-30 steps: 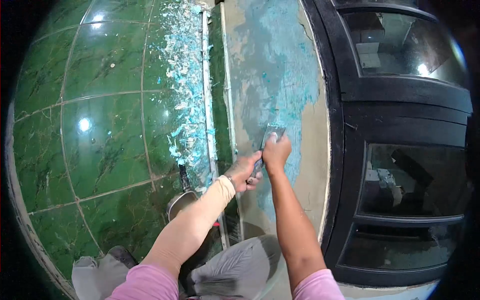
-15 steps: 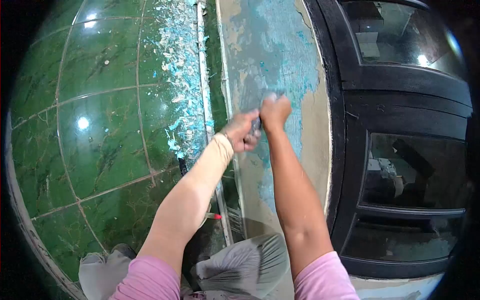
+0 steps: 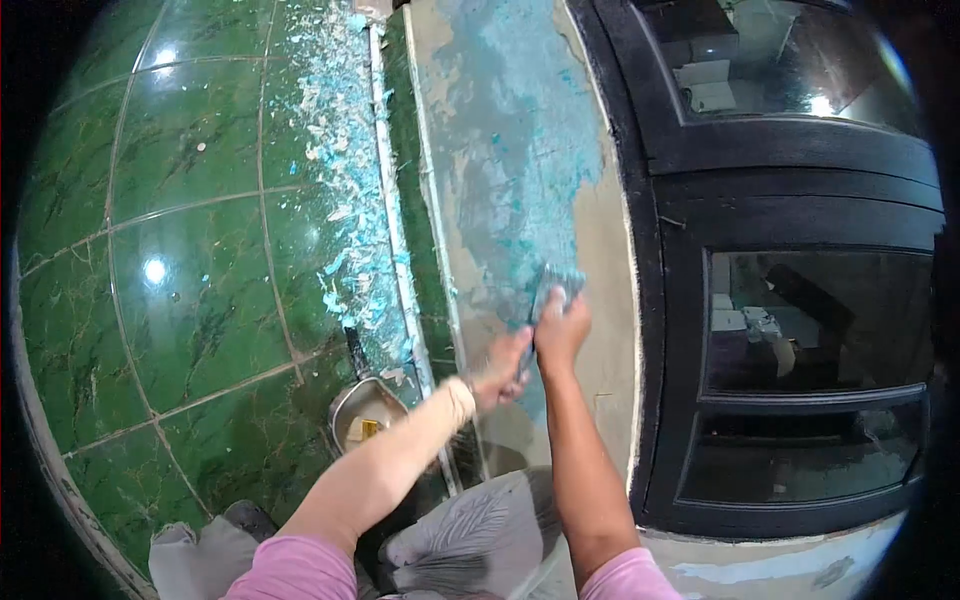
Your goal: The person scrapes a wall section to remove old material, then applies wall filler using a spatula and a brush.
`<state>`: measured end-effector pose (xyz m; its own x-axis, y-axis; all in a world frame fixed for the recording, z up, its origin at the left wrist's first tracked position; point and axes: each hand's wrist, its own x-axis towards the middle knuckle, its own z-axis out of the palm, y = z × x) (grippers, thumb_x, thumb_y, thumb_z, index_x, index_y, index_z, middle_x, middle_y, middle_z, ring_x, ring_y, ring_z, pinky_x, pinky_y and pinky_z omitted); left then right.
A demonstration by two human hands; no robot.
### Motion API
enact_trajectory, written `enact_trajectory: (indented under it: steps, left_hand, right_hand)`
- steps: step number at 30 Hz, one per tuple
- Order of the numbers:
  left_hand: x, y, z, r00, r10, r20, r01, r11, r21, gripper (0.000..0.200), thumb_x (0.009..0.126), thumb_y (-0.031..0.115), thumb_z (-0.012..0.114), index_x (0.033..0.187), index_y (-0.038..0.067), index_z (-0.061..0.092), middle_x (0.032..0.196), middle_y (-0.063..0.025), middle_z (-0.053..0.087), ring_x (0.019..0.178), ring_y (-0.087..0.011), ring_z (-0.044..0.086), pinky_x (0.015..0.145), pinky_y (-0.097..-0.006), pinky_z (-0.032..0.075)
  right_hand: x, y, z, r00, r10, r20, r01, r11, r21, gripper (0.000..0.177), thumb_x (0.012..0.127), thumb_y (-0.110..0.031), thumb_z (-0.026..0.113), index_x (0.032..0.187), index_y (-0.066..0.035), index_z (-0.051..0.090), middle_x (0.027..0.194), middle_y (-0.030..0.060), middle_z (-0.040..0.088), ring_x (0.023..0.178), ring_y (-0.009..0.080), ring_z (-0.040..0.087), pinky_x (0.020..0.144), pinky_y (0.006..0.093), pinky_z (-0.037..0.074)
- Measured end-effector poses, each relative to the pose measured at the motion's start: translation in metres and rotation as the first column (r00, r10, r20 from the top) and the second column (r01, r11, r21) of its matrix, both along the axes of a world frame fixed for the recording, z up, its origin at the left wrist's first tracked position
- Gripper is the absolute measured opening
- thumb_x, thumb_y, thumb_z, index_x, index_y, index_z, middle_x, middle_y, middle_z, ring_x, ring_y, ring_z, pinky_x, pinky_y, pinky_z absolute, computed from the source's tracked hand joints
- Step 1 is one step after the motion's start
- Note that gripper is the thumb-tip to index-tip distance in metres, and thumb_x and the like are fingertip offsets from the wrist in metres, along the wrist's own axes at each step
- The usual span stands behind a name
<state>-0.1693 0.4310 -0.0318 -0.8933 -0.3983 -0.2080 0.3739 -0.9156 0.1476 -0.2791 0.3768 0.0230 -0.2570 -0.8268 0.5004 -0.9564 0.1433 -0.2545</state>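
Both hands grip one scraper (image 3: 547,284) against the patchy blue and grey wall (image 3: 470,190). My right hand (image 3: 562,328) is closed round it near its wide metal blade, which lies at or close to the paint. Lower down, my left hand (image 3: 502,368) is closed on the handle end, slightly blurred by motion. Fingers cover much of the handle. Blue paint remains in patches, with bare grey and tan areas around it.
Blue and white paint flakes (image 3: 345,170) litter the green tiled floor (image 3: 190,260) along the wall's foot. A metal pan (image 3: 343,412) holding a yellow-marked item sits beside my left forearm. Black-framed glass panes (image 3: 680,290) border the wall on the right.
Both hands and the scraper have come down the wall, closer to my body. The pan, largely hidden behind my left arm before, now shows. The view has shifted slightly.
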Motion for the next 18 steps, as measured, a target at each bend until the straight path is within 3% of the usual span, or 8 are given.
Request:
enact_trajectory:
  steps: [2, 3, 6, 7, 11, 13, 18]
  left_hand:
    - [-0.003, -0.008, 0.006, 0.996, 0.087, 0.028, -0.087, 0.996, -0.01, 0.037, 0.096, 0.059, 0.047, 0.099, 0.022, 0.05, 0.065, 0.0021, 0.046, 0.043, -0.0075, 0.034, 0.04, -0.0227, 0.024]
    - [-0.005, -0.007, 0.007, 0.992, 0.117, 0.045, -0.117, 0.993, -0.007, 0.038, 0.096, 0.059, 0.047, 0.099, 0.022, 0.05, 0.065, 0.0019, 0.046, 0.043, -0.0074, 0.034, 0.04, -0.0222, 0.024]
    - [0.015, -0.043, 0.001, 0.994, 0.109, 0.027, -0.101, 0.973, -0.209, 0.04, 0.096, 0.059, 0.046, 0.099, 0.02, 0.051, 0.066, 0.002, 0.046, 0.045, -0.0079, 0.036, 0.041, -0.0217, 0.026]
    - [0.012, -0.036, 0.006, 0.989, 0.127, 0.071, -0.111, 0.973, -0.203, 0.04, 0.096, 0.06, 0.045, 0.099, 0.02, 0.051, 0.066, 0.0028, 0.046, 0.045, -0.0083, 0.038, 0.041, -0.0221, 0.028]
    - [-0.004, 0.038, 0.025, 0.993, 0.03, 0.113, -0.004, 0.975, -0.224, 0.04, 0.095, 0.061, 0.044, 0.096, 0.021, 0.049, 0.063, 0.003, 0.045, 0.042, -0.0084, 0.037, 0.039, -0.0242, 0.028]
    - [-0.001, 0.027, 0.031, 0.994, 0.055, 0.096, -0.039, 0.986, -0.162, 0.039, 0.096, 0.06, 0.044, 0.097, 0.021, 0.05, 0.061, 0.0022, 0.045, 0.042, -0.0085, 0.036, 0.038, -0.0245, 0.028]
    - [-0.011, 0.027, 0.026, 0.996, 0.059, 0.068, -0.05, 0.992, -0.116, 0.038, 0.097, 0.058, 0.045, 0.095, 0.02, 0.047, 0.061, -0.0001, 0.045, 0.041, -0.0093, 0.034, 0.038, -0.026, 0.026]
  right_hand:
    - [-0.004, 0.01, 0.01, 0.997, -0.006, 0.079, 0.003, 0.999, 0.039, 0.026, 0.088, -0.02, 0.057, 0.085, 0.004, 0.065, 0.075, 0.0265, 0.064, 0.071, 0.0453, 0.062, 0.067, 0.0534, 0.045]
    - [-0.011, 0.001, 0.006, 0.999, -0.03, 0.017, 0.029, 0.998, 0.062, 0.025, 0.088, -0.02, 0.057, 0.086, 0.004, 0.065, 0.076, 0.0254, 0.065, 0.071, 0.0441, 0.063, 0.066, 0.0519, 0.045]
    - [0.007, -0.027, 0.007, 0.994, -0.106, 0.009, 0.106, 0.994, 0.026, 0.024, 0.087, -0.019, 0.058, 0.082, 0.003, 0.064, 0.075, 0.0252, 0.064, 0.07, 0.0435, 0.063, 0.064, 0.0504, 0.045]
    - [0.013, -0.021, 0.011, 0.998, -0.061, 0.034, 0.061, 0.998, -0.009, 0.024, 0.088, -0.018, 0.057, 0.076, 0.003, 0.061, 0.072, 0.0253, 0.063, 0.07, 0.0434, 0.062, 0.063, 0.0491, 0.044]
    - [0.001, 0.043, 0.03, 0.987, -0.119, 0.11, 0.115, 0.993, 0.042, 0.025, 0.088, -0.019, 0.056, 0.077, 0.003, 0.062, 0.071, 0.0253, 0.063, 0.071, 0.0437, 0.063, 0.063, 0.0489, 0.044]
    - [-0.013, 0.053, 0.033, 0.978, -0.201, 0.058, 0.19, 0.969, 0.161, 0.024, 0.089, -0.019, 0.056, 0.081, 0.003, 0.064, 0.072, 0.025, 0.063, 0.072, 0.0434, 0.063, 0.063, 0.0485, 0.045]
    - [-0.004, 0.042, 0.032, 0.987, -0.151, 0.047, 0.147, 0.986, 0.083, 0.026, 0.089, -0.021, 0.058, 0.08, 0.002, 0.064, 0.072, 0.0253, 0.063, 0.071, 0.0438, 0.063, 0.063, 0.049, 0.045]
